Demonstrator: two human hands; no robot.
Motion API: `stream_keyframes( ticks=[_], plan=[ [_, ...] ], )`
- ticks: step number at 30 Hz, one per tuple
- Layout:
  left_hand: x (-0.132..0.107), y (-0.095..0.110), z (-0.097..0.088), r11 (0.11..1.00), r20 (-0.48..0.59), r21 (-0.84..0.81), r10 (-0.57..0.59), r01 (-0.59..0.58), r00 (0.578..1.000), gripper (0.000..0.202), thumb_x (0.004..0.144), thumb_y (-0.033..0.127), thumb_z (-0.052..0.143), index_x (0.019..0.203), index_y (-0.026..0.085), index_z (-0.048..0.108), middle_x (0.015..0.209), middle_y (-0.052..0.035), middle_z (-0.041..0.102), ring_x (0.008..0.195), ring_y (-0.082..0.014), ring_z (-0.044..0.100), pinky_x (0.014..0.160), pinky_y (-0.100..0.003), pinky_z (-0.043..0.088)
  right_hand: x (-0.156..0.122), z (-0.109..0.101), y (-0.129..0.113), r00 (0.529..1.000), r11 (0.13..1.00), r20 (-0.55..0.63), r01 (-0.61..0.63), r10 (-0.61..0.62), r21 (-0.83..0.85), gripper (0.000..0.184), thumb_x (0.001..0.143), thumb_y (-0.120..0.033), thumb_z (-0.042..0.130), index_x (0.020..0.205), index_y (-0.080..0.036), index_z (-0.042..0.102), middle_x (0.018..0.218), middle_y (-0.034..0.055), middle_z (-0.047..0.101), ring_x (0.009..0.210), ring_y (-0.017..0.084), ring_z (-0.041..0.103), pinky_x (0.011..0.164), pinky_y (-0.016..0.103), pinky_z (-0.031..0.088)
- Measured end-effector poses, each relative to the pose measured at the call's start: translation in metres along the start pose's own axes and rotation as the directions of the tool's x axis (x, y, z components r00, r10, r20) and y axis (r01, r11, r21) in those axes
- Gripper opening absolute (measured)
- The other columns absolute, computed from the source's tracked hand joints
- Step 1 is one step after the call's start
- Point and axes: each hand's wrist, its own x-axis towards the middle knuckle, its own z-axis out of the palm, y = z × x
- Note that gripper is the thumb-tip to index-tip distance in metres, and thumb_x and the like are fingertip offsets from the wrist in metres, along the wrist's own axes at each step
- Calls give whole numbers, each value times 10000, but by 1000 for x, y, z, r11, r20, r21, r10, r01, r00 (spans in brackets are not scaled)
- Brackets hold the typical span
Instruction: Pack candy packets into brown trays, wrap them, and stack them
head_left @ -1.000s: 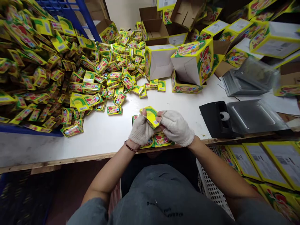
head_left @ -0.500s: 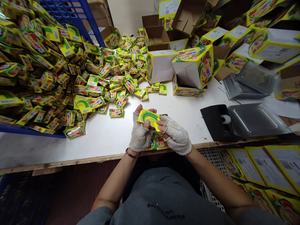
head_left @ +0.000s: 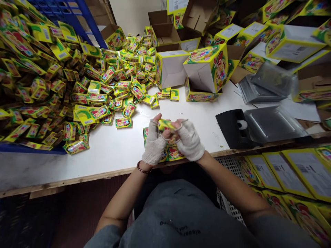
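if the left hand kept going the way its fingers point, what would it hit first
Probably the two loose packets at the pile's edge, beyond bare table; the left hand points up and away, though depth is unclear.

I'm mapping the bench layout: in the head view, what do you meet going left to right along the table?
Heap of yellow packets → left hand → small packet pinched by both hands → right hand → black tape dispenser → metal tray.
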Motion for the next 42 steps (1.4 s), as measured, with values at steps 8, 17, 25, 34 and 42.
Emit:
stream_keyframes(
  ticks=[8, 17, 25, 34, 42],
  plan=[
    [27, -23, -45, 485, 273, 839, 16, -247, 962, 486, 1014, 380, 496, 1443, 178, 600, 1588, -179, 527, 1559, -390, 365, 1275, -672, 211, 44, -17, 62, 813, 899, 383, -399, 439, -183, 177, 908, -247, 579, 1010, -199, 717, 930, 64, 733, 844, 224, 654, 787, 358, 542],
    [15, -32, -43, 163, 348, 928, -68, -334, 935, 589, 1042, 349, 423, 1567, 84, 450, 1570, -216, 534, 1502, -378, 456, 1252, -627, 290, 34, 36, 49, 840, 890, 413, -163, 352, -426, 371, 985, -202, 486, 1264, -159, 728, 1357, 144, 685, 1338, 299, 555, 1131, 458, 432],
    [17, -27, -37, 40, 492, 869, -160, -493, 856, 581, 1062, 483, 419, 1510, 135, 547, 1638, -177, 459, 1539, -412, 386, 1235, -701, 252, 31, 28, 77, 838, 949, 462, -188, 289, -252, 560, 1002, -279, 461, 1533, -113, 525, 1599, 176, 515, 1518, 338, 416, 1266, 601, 278],
    [19, -32, -50, 182, 427, 895, -79, -408, 901, 587, 1041, 454, 444, 1516, 117, 515, 1647, -225, 426, 1549, -374, 392, 1246, -641, 290, 4, 30, 98, 777, 812, 366, -577, 513, 87, 608, 1035, -405, 391, 1567, -124, 479, 1593, 151, 534, 1454, 249, 533, 1251, 455, 391],
    [21, -25, -39, 94, 430, 903, -192, -419, 882, 624, 1051, 469, 407, 1561, 117, 478, 1659, -221, 408, 1568, -402, 347, 1247, -687, 243, 17, 27, 82, 717, 842, 448, -503, 534, -198, 784, 987, -390, 541, 1667, -89, 294, 1701, 214, 337, 1571, 356, 354, 1276, 560, 317]
  ],
)
